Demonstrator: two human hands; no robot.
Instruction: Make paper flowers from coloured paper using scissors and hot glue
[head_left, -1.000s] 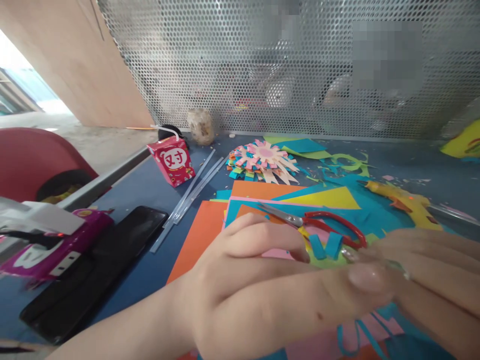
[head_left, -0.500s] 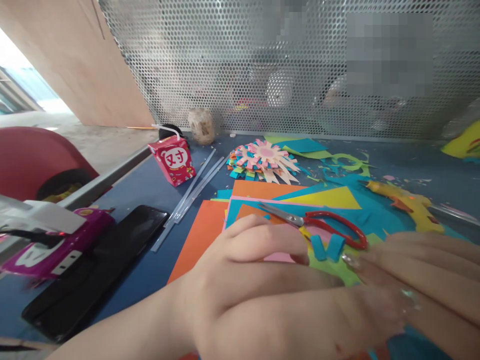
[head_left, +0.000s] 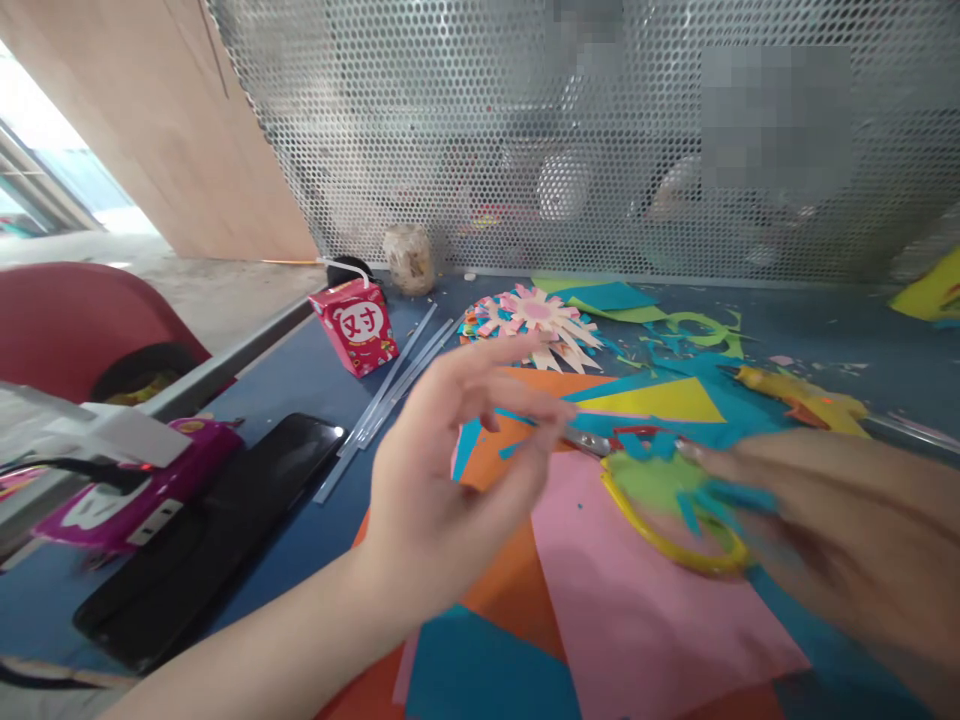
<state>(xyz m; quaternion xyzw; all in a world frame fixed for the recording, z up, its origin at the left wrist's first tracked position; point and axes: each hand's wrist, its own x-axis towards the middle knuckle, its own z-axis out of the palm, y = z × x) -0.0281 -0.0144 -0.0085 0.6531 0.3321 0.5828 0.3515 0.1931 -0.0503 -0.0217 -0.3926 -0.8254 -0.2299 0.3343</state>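
Observation:
My left hand [head_left: 450, 470] hovers above the coloured paper sheets with its fingers loosely spread and nothing in it. My right hand [head_left: 832, 520] comes in from the right, and its fingers hold a green paper disc [head_left: 660, 485] with a yellow rim and blue strips stuck on it. The disc sits a little above a pink sheet [head_left: 637, 610]. Red-handled scissors [head_left: 592, 442] lie just behind the disc, partly hidden by it. An orange sheet [head_left: 510, 580] lies under the pink one.
At the back of the blue table lie a layered paper flower [head_left: 536, 320], a red drink carton [head_left: 358, 325], clear glue sticks [head_left: 390, 385] and a jar [head_left: 409, 258] against the mesh screen. A yellow glue gun [head_left: 802, 395] lies right; a black phone [head_left: 217, 520] and magenta device [head_left: 135, 490] left.
My left hand has lifted off the paper and opened its fingers. My right hand now holds the green disc alone, and the pink sheet beneath shows.

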